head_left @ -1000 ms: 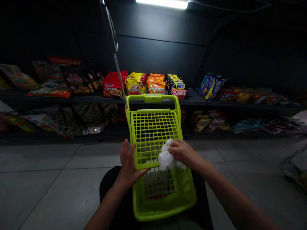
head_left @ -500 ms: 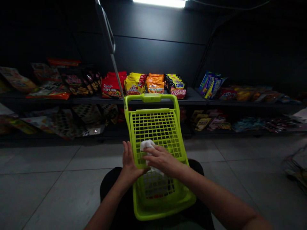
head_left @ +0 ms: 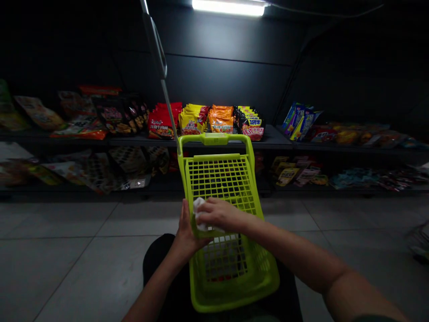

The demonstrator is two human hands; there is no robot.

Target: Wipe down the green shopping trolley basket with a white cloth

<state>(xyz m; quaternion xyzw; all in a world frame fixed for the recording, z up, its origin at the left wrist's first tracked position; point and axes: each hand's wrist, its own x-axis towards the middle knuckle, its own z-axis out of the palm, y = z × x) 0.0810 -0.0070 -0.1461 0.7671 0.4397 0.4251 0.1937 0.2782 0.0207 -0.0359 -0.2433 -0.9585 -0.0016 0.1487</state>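
A lime-green plastic shopping basket [head_left: 264,286] with grid walls leans between my knees, its open side toward me. My left hand [head_left: 188,235] grips its left edge, the thumb reaching inside and the fingers around the outside. In my right hand [head_left: 219,213] is a crumpled white cloth [head_left: 199,213], pressed against the grid near that left edge. My fingers are curled over it and hide part of it. A long metal pull handle [head_left: 169,107] with a grey grip rises from the basket's upper left corner.
Ahead is a dark shelf unit [head_left: 276,137] with red, yellow, orange and black noodle packets [head_left: 221,120] on the upper level. Snack bags [head_left: 114,114] lie to the left, blue packets [head_left: 301,120] to the right. Grey tiles [head_left: 100,259] cover the floor.
My right hand and the cloth have shifted left to the basket's edge, the fingers now more curled. My left fingers have closed nearer the rim. The view has shifted slightly.
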